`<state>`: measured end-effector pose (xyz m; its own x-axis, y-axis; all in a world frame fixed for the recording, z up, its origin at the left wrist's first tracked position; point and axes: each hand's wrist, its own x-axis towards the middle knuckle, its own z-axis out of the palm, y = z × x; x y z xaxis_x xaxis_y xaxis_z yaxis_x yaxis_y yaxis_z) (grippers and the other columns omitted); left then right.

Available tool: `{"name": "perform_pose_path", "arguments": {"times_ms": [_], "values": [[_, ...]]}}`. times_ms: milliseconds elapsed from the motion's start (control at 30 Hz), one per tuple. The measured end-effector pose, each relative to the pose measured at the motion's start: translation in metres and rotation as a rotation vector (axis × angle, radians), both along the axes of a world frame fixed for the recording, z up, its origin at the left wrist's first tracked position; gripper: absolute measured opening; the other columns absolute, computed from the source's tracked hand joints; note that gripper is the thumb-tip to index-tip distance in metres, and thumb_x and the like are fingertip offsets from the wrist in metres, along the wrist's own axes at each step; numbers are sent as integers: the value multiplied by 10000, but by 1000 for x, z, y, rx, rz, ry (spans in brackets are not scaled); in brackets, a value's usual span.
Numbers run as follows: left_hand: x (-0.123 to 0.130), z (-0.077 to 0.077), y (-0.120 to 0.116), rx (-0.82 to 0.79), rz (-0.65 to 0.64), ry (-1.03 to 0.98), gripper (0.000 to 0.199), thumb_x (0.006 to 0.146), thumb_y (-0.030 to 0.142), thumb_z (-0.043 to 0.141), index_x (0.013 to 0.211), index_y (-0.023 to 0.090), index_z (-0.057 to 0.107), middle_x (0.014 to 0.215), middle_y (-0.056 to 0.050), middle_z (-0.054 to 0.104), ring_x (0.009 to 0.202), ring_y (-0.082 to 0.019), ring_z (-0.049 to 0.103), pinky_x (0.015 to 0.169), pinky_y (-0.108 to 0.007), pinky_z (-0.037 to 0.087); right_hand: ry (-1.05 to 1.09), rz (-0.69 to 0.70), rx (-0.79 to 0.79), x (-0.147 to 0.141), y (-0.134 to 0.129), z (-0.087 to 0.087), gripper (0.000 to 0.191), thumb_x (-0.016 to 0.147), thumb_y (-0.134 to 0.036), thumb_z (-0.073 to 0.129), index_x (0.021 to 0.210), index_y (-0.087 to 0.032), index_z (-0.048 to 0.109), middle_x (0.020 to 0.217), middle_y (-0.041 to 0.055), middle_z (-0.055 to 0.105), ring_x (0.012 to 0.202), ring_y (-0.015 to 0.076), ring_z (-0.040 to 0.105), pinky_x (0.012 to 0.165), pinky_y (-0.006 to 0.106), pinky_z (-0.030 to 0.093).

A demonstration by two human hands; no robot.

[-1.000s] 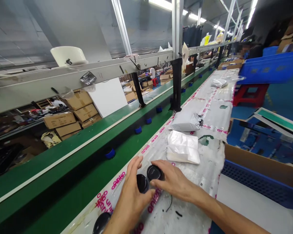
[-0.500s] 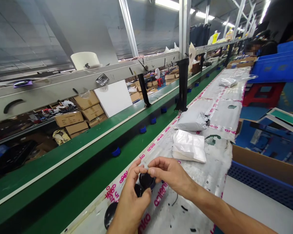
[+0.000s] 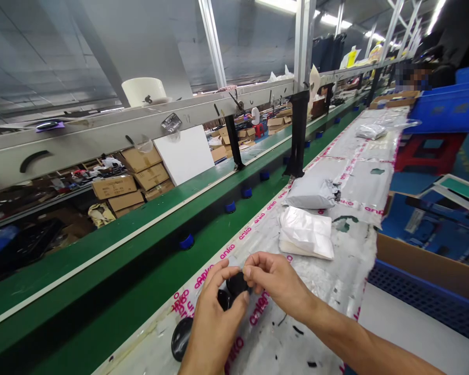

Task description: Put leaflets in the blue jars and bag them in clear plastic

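The right hand (image 3: pixel 279 284) has its thumb and fingertips (image 3: pixel 248 272) pressed together on the upper edge of a black round cap (image 3: pixel 237 284). It looks like a pinch, but the fingers cover the contact, so I cannot tell how firm it is. The left hand (image 3: pixel 214 325) is just beside it, with fingers spread and curved over a second black round cap (image 3: pixel 224 299), which is partly hidden; I cannot tell if this hand grips the cap or only touches it. The two caps are touching or nearly touching, above the white plastic film (image 3: pixel 336 291) with pink lettering that covers the bench, and I cannot tell if they are lifted from it. A third black cap (image 3: pixel 182 338) lies on the film near the left wrist, and no hand is on it. Farther along are a white pouch (image 3: pixel 307 234) and a grey mailing bag (image 3: pixel 310 192). The step in hand appears to be close fingertip work on the two caps, and this calls for a steady pinch. Compared with the earlier frame, the fingertips of the two hands stand a little more apart, and the third cap shows more fully.
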<state>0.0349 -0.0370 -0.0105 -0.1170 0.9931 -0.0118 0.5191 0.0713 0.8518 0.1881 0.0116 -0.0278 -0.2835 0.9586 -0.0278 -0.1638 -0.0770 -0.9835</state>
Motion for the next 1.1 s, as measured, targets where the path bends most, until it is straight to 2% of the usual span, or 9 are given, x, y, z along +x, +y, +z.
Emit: {"name": "perform_pose_path", "arguments": {"times_ms": [100, 200, 367, 433, 500, 600, 700, 933, 1100], "values": [[-6, -11, 2, 36, 85, 85, 722, 775, 411, 645, 1440, 216, 444, 1465, -124, 536, 1343, -295, 519, 1119, -503, 411, -19, -44, -37, 2, 3, -2, 176, 764, -341, 653, 735, -167, 639, 657, -2, 622, 602, 121, 550, 533, 226, 437], [-14, -26, 2, 75, 36, 367, 922, 695, 413, 727, 1514, 193, 366, 1568, -124, 424, 1453, -325, 376, 1189, -517, 318, -39, -41, -15, 5, 5, -5, 201, 778, -367, 658, 754, -168, 643, 689, 5, 624, 655, 137, 563, 549, 228, 441], [-13, -41, 7, 22, -69, 625, 827, 684, 410, 732, 1439, 180, 487, 1520, -146, 490, 1445, -363, 384, 1227, -580, 175, -89, -12, 61, 7, 4, -16, 229, 823, -397, 648, 858, -173, 678, 980, 62, 697, 775, 169, 597, 578, 247, 450], [-9, -42, 11, 47, -83, 626, 724, 729, 356, 695, 1406, 177, 511, 1429, -152, 582, 1383, -346, 474, 1222, -595, 150, -105, -14, 80, 6, 4, -19, 209, 823, -379, 648, 818, -172, 672, 1121, 92, 690, 872, 201, 622, 592, 256, 448], [-5, -41, 16, 64, -80, 604, 637, 751, 306, 678, 1358, 178, 535, 1318, -150, 661, 1292, -338, 562, 1199, -612, 175, -111, -7, 81, 6, 5, -21, 207, 822, -370, 645, 757, -174, 650, 1075, 101, 700, 917, 227, 633, 599, 264, 442], [-2, -39, 19, 98, -66, 577, 457, 762, 271, 676, 1207, 213, 593, 1151, -111, 732, 1132, -336, 651, 1144, -618, 262, -120, 4, 39, 7, 5, -21, 214, 815, -384, 641, 741, -184, 636, 934, 86, 705, 843, 226, 637, 595, 277, 436], [-3, -39, 18, 123, -52, 556, 391, 763, 264, 687, 1142, 235, 592, 1046, -83, 749, 1036, -335, 674, 1080, -606, 348, -134, 13, 22, 9, 4, -22, 204, 806, -375, 634, 734, -184, 623, 982, 79, 705, 763, 196, 615, 620, 290, 438], [-6, -45, 15, 235, -54, 482, 483, 776, 114, 613, 1235, 258, 566, 1249, -65, 653, 1178, -300, 584, 1018, -505, 447, -100, 75, 103, 10, 2, -23, 177, 826, -314, 623, 703, -194, 582, 983, 48, 696, 946, 228, 617, 809, 315, 434], [-5, -43, 14, 270, -88, 375, 541, 800, 104, 582, 1309, 277, 525, 1322, -59, 598, 1216, -257, 569, 1030, -456, 460, -59, 111, 119, 10, 3, -20, 213, 840, -332, 634, 692, -189, 579, 978, 51, 693, 935, 225, 615, 819, 319, 433]]}}
